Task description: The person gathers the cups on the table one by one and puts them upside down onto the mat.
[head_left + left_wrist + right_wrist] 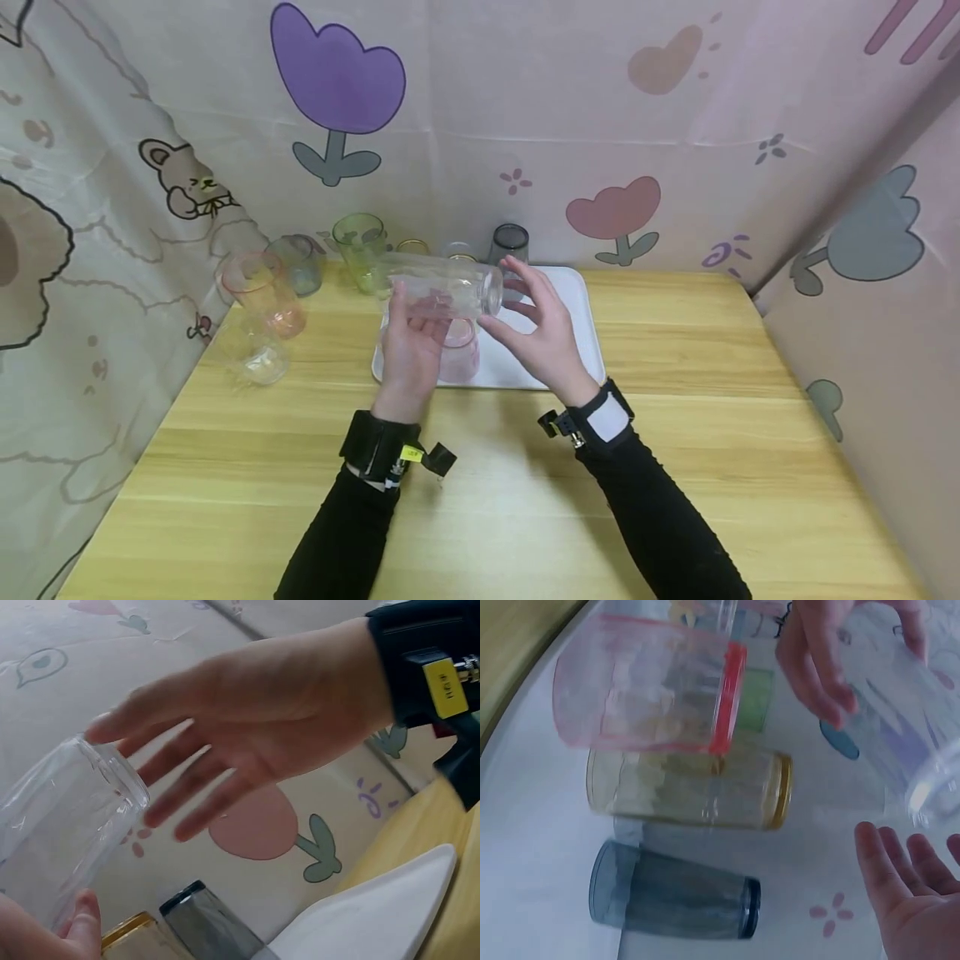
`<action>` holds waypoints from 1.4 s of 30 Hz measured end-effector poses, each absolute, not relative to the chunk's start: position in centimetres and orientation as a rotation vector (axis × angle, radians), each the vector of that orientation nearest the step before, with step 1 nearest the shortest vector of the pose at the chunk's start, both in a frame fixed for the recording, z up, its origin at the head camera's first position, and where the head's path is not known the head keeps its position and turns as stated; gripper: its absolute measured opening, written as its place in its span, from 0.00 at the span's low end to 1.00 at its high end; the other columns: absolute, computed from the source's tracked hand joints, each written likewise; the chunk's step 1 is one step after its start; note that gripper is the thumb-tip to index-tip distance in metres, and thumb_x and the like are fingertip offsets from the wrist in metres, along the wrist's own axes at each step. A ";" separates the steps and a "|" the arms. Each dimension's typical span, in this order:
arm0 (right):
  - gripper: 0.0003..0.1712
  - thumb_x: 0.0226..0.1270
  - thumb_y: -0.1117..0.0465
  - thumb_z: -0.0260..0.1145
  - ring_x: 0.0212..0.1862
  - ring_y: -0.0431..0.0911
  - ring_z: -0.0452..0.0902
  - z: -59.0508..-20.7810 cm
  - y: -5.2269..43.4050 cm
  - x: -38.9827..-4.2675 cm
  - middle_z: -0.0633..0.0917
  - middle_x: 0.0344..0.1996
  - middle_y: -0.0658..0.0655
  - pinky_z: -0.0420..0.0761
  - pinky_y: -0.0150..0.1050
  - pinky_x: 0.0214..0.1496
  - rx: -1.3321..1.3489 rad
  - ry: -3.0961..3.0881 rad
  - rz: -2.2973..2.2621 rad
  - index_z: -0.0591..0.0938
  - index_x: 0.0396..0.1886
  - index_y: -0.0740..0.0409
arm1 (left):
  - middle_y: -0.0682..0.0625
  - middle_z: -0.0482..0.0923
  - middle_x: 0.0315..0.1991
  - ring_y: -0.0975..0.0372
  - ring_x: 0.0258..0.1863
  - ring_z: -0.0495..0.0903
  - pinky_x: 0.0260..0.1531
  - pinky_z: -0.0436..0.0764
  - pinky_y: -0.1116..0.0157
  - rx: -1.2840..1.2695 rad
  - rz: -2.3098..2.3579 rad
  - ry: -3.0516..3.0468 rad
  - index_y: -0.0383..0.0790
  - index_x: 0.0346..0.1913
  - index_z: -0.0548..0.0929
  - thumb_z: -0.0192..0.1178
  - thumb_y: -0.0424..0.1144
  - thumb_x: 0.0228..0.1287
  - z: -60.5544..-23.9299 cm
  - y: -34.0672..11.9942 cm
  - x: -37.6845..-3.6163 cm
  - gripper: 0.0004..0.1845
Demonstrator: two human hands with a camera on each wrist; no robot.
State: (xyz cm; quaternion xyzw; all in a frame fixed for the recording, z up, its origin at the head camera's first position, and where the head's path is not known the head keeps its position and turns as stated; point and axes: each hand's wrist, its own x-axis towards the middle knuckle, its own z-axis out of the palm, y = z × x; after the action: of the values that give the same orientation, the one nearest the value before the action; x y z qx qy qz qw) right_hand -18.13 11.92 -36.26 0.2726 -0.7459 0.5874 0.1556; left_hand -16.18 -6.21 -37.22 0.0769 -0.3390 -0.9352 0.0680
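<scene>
White tray [577,333] lay on the far table [675,467], cups standing left of it. Above the pink cup [459,354], the left hand [411,350] grasped a clear cup [442,286] sideways; the right hand [543,329], fingers released, approached its rim. Judged mid-transfer; the next move called for a steady regrip.

staged tabletop booth; cartoon-print cloth walls [525,125], wooden table [675,467]

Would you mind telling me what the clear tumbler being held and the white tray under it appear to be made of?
The clear tumbler, gripped by the left hand, looks like transparent plastic, possibly glass: see-through walls with soft glare. The white tray looks like smooth, matte plastic with rounded corners, though the pictures leave that open.
</scene>
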 end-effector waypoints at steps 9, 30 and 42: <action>0.46 0.56 0.68 0.81 0.66 0.52 0.76 -36.6 10.6 -18.0 0.76 0.68 0.57 0.84 0.41 0.60 0.820 -2.075 1.635 0.71 0.75 0.59 | 0.47 0.76 0.51 0.62 0.46 0.81 0.53 0.83 0.70 0.175 -2.852 -1.066 0.40 0.67 0.64 0.50 0.60 0.79 -37.4 -5.4 -15.9 0.29; 0.42 0.53 0.75 0.80 0.55 0.49 0.81 -34.8 11.7 -18.7 0.80 0.63 0.59 0.88 0.38 0.51 0.793 -1.950 1.735 0.73 0.68 0.66 | 0.45 0.77 0.55 0.57 0.53 0.80 0.61 0.80 0.64 -0.003 -2.792 -1.158 0.36 0.56 0.75 0.46 0.53 0.83 -38.4 -7.8 -15.0 0.22; 0.45 0.52 0.72 0.81 0.58 0.46 0.79 -32.6 14.0 -20.2 0.82 0.61 0.55 0.85 0.37 0.56 0.622 -1.907 1.664 0.73 0.71 0.63 | 0.51 0.76 0.50 0.60 0.47 0.78 0.44 0.80 0.70 0.282 -2.184 -1.668 0.35 0.65 0.75 0.50 0.38 0.82 -40.0 -14.3 -14.3 0.17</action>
State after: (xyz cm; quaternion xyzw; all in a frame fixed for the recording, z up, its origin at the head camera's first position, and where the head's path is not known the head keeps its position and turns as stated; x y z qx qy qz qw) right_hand -20.18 14.02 -32.63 0.2303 -0.7057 0.6156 0.2645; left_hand -14.33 -14.31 -39.97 0.1002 -0.5930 -0.7764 0.1882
